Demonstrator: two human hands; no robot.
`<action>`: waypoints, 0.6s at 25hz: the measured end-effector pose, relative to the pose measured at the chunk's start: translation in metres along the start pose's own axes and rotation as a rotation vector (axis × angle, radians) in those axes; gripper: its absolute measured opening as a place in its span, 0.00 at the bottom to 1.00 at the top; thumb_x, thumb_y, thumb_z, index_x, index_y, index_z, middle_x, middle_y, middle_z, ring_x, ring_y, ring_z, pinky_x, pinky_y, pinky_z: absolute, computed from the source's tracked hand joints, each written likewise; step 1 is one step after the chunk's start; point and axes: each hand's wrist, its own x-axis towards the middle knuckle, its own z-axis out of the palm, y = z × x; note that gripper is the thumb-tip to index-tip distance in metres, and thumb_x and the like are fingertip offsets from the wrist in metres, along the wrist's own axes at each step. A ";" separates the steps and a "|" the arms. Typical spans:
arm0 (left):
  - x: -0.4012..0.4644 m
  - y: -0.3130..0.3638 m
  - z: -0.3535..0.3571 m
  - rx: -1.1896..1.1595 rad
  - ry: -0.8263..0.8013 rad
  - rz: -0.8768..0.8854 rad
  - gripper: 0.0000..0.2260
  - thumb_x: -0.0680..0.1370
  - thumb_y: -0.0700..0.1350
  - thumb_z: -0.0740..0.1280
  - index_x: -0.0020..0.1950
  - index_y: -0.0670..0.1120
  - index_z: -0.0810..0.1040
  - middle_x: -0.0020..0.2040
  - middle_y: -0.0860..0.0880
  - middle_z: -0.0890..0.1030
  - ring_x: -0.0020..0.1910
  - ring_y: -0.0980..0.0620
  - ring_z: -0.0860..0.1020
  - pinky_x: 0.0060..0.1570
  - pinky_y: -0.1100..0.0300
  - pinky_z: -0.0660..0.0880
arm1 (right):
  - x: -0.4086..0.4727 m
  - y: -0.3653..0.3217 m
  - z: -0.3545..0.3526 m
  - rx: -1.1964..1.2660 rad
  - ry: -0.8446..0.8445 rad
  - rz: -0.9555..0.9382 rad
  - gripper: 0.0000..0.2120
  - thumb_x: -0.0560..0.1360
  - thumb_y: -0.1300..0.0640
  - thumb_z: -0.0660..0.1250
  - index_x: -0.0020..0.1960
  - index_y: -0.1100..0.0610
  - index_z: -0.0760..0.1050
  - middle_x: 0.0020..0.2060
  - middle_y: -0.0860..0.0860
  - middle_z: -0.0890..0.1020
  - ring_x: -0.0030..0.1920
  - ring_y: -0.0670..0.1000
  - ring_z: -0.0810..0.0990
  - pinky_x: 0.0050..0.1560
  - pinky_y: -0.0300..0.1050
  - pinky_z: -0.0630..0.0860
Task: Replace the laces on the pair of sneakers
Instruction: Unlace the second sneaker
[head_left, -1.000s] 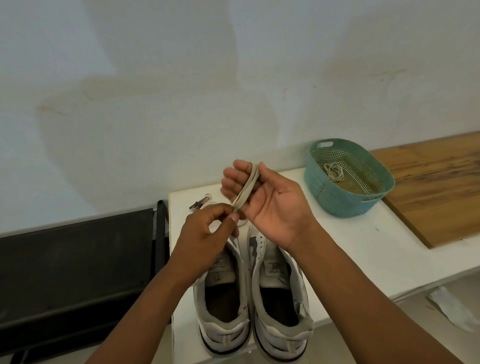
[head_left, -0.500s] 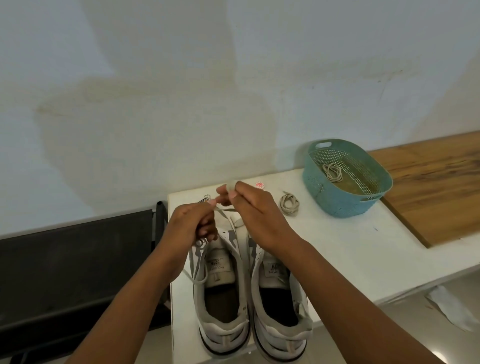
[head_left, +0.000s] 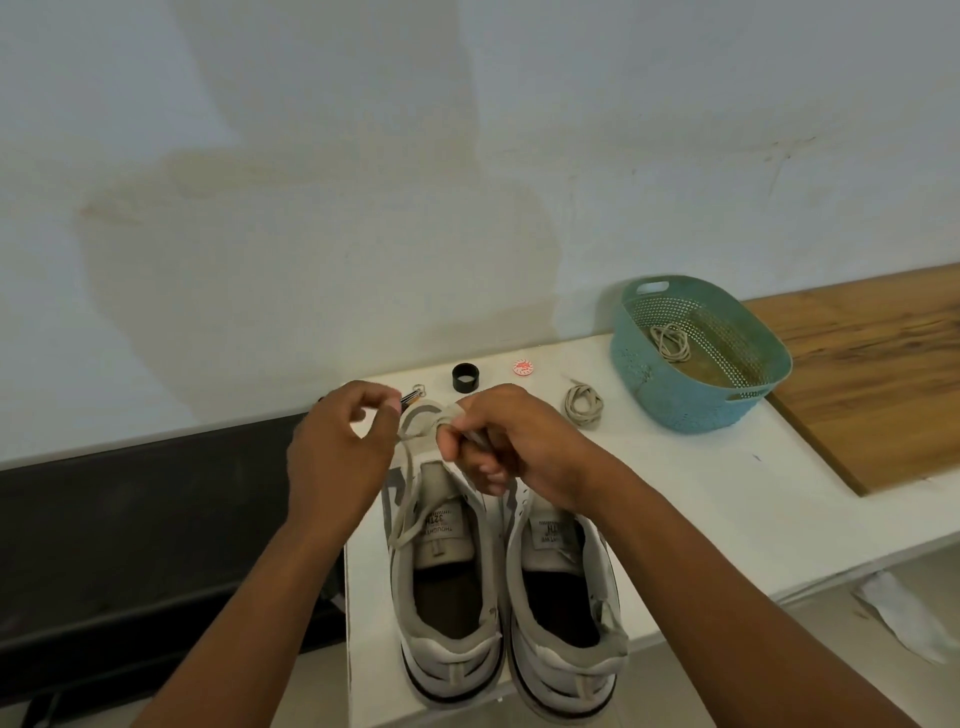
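Note:
Two white and grey sneakers stand heels toward me on the white table (head_left: 701, 499), the left sneaker (head_left: 447, 587) beside the right sneaker (head_left: 563, 608). A beige lace (head_left: 402, 514) arcs over the left sneaker's toe and trails down its left side. My left hand (head_left: 337, 457) pinches the lace at the toe's left. My right hand (head_left: 504, 441) grips the lace just above the toe. A coiled beige lace (head_left: 584, 406) lies on the table to the right. Another coiled lace (head_left: 674, 343) sits in the teal basket (head_left: 696, 410).
A black ring (head_left: 465, 377), a red and white round cap (head_left: 523, 367) and a small key clip (head_left: 415, 394) lie by the wall behind the shoes. A wooden board (head_left: 883, 374) lies right of the basket. A dark bench (head_left: 130, 530) runs on the left.
Both hands have dropped from above the shoes to the left sneaker's toe. The bundled lace has come undone, and one end now hangs along the shoe's left side.

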 end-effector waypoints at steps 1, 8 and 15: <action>0.000 0.001 0.000 -0.051 -0.039 0.085 0.06 0.80 0.49 0.68 0.54 0.58 0.83 0.54 0.61 0.84 0.59 0.56 0.80 0.59 0.49 0.78 | 0.001 0.001 -0.002 0.060 -0.008 0.009 0.16 0.78 0.57 0.56 0.40 0.62 0.78 0.26 0.53 0.67 0.27 0.51 0.63 0.30 0.44 0.64; -0.016 0.018 0.014 -0.201 -0.231 0.396 0.21 0.76 0.31 0.71 0.65 0.51 0.81 0.58 0.59 0.84 0.59 0.55 0.82 0.59 0.66 0.76 | 0.004 0.004 -0.008 0.193 0.064 0.067 0.17 0.81 0.55 0.54 0.42 0.59 0.77 0.28 0.53 0.70 0.28 0.52 0.67 0.34 0.47 0.67; -0.014 0.007 0.021 -0.029 -0.130 0.372 0.11 0.84 0.47 0.61 0.56 0.53 0.83 0.46 0.59 0.84 0.47 0.58 0.81 0.47 0.59 0.77 | -0.001 -0.007 -0.012 0.439 -0.052 -0.018 0.18 0.84 0.53 0.56 0.42 0.58 0.77 0.28 0.52 0.73 0.28 0.51 0.70 0.33 0.45 0.71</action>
